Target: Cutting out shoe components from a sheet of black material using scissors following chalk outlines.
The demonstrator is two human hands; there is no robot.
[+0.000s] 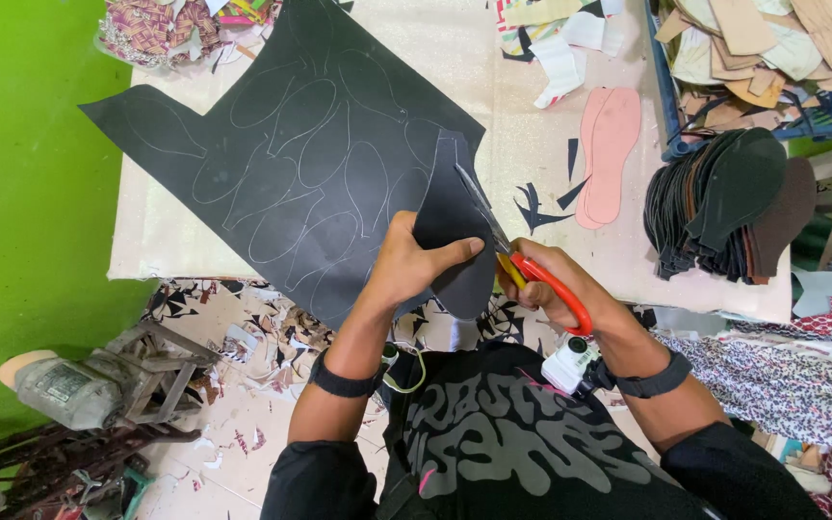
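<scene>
Cutting along a traced sole outline: right hand [556,289] is gripping scissors [517,252], left hand [406,262] is pinching the black sheet [310,144] on the surface [532,144]; most outlines are remaining uncut, cut soles [724,207] are lying stacked nearby.

One head-worn camera looks steeply down, close over the worktable [166,241] and floor

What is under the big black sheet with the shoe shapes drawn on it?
The black sheet lies on a pale table. Its near end hangs past the table edge, over a floor littered with scraps. Anything lying beneath the sheet is hidden.
</scene>
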